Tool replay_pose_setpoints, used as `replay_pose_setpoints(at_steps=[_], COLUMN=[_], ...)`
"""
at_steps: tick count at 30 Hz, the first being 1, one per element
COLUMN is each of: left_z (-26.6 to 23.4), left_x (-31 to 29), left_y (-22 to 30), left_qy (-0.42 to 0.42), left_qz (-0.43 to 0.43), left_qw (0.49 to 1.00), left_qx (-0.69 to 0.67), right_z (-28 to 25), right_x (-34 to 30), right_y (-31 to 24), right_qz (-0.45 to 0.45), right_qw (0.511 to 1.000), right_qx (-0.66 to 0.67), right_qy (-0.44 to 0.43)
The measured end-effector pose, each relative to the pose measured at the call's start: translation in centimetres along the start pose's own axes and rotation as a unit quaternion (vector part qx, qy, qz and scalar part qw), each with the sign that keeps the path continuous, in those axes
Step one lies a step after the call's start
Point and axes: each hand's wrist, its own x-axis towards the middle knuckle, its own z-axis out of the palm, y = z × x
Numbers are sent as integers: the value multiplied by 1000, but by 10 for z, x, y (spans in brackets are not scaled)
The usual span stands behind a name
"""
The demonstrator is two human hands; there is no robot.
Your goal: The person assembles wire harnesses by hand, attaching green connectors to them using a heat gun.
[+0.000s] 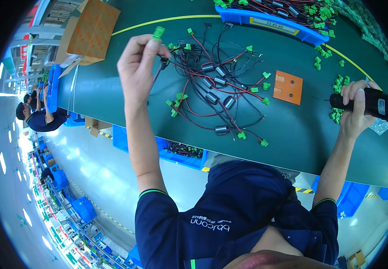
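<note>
My left hand [136,67] is raised over the left side of the green table, its fingers closed on a green terminal connector [158,32]. A dark cable hangs below that hand beside the wrist. To its right lies a tangle of red and black wire harnesses [219,81] with dark cylindrical cores and green connectors. At the far right my right hand [354,114] is wrapped round a black electric screwdriver [378,106], whose thin tip points left. Between the tangle and the screwdriver, an orange plate [288,88] with holes and slots lies flat.
A blue bin [270,23] of harnesses stands at the far edge. Loose green connectors [339,84] lie near the screwdriver. An open cardboard box [91,31] sits at far left. Below the table's near edge is another blue bin [180,158]. Another person [46,120] is in the left distance.
</note>
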Motion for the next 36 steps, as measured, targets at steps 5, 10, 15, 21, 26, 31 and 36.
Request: replay_pose_setpoints(at_steps=[5,10,15,21,26,31,36], left_z=[6,18,20,4,-11,-30,-55], left_x=[-15,-31,-34,-30,-14,-14,-13], left_y=[-29,-42,-45,-40,-25,-19,-4], left_qy=[-87,-93,-42,72,145,-9,204], left_qz=[-17,26,75,-37,-10,-14,-16], left_qw=[982,941,932,997,976,967,945], left_qx=[167,325,353,-15,-161,253,255], right_z=[-1,-1,-1,0,1,0,-3], right_x=[-8,-10,-8,-7,-7,-7,-5], right_y=[8,18,19,23,22,23,23], right_qz=[20,32,32,5,24,20,27], right_qw=[995,988,990,993,991,990,989], right_qx=[-90,-140,-129,-110,-126,-126,-132], right_qy=[34,52,47,32,48,59,57])
